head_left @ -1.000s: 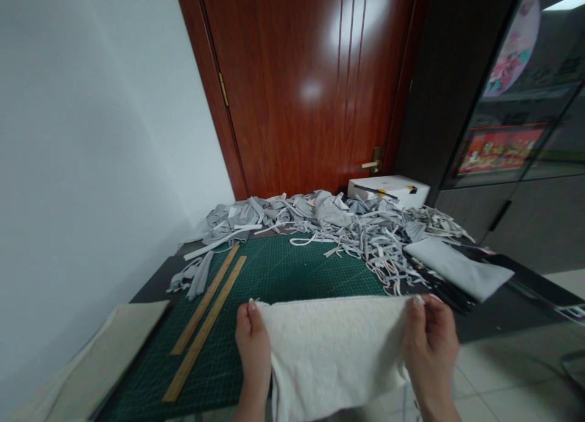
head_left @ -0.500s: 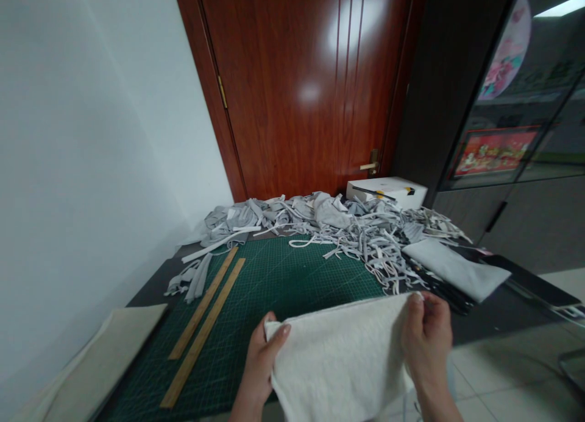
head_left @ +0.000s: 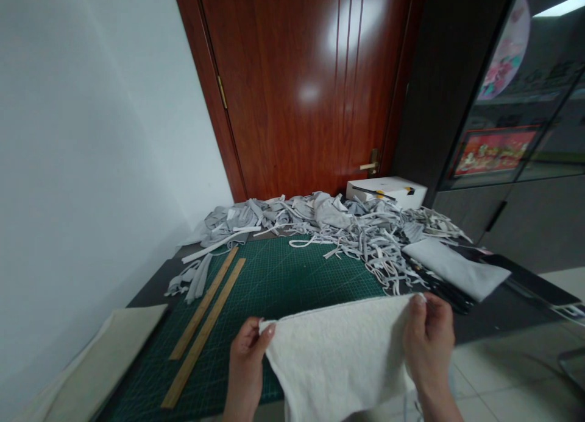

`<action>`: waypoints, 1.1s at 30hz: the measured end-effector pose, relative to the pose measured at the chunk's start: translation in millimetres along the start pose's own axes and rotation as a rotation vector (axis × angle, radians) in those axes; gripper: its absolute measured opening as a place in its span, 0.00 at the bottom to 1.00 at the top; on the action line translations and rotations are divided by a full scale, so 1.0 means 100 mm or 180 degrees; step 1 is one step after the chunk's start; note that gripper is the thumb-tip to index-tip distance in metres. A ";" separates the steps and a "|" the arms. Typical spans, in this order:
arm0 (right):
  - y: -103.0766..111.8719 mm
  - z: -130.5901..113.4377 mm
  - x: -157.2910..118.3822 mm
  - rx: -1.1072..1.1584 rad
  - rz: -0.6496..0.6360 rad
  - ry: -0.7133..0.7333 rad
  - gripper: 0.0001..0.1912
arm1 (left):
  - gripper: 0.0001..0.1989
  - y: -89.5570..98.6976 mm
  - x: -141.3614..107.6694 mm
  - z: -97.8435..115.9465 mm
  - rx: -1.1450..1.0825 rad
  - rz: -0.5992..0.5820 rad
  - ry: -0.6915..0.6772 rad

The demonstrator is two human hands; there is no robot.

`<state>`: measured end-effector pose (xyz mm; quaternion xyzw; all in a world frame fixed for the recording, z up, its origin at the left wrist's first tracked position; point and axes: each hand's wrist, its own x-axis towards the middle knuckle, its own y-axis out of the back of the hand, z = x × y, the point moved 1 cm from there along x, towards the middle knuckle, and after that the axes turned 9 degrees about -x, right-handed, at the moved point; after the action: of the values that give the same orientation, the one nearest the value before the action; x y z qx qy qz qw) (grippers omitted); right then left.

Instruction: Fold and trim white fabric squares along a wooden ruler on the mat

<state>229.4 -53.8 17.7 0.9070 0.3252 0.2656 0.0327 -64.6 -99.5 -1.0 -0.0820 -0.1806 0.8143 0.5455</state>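
A cream-white piece of fabric [head_left: 342, 355] hangs stretched between my two hands over the near edge of the table. My left hand [head_left: 249, 352] pinches its upper left corner between thumb and fingers. At the upper right corner, my right hand [head_left: 429, 334] grips the cloth the same way. The fabric's lower part runs out of the bottom of the view. Beneath and beyond it lies a green cutting mat [head_left: 292, 276]. Two wooden rulers [head_left: 205, 334] rest side by side on the mat, left of my left hand.
A heap of grey fabric scraps and strips [head_left: 329, 215] covers the table's far side. Behind it stands a white box [head_left: 393, 190]. A folded grey cloth [head_left: 457, 267] lies at right, over black items. Cream fabric [head_left: 105, 355] is stacked at the left edge.
My left hand has moved to the left and pulled its corner of the fabric outward, so the top edge spans wider. My right hand has hardly moved.
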 end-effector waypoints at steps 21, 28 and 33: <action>0.01 -0.02 -0.05 0.0220 -0.0230 -0.0044 0.21 | 0.22 -0.13 -0.02 0.10 -0.0307 0.0881 0.0364; 0.12 -0.07 -0.23 0.0013 -0.0512 0.0084 0.19 | 0.18 0.04 0.01 0.25 0.1427 0.1329 -0.0801; -0.20 -0.05 -0.07 -0.1041 -0.1192 0.0495 0.18 | 0.09 -0.05 0.34 0.29 0.4364 0.0619 -0.0436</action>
<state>211.1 -43.1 14.7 0.7905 0.4417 0.3729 0.2024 -83.3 -72.3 29.7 0.3167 0.3485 0.7932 0.3862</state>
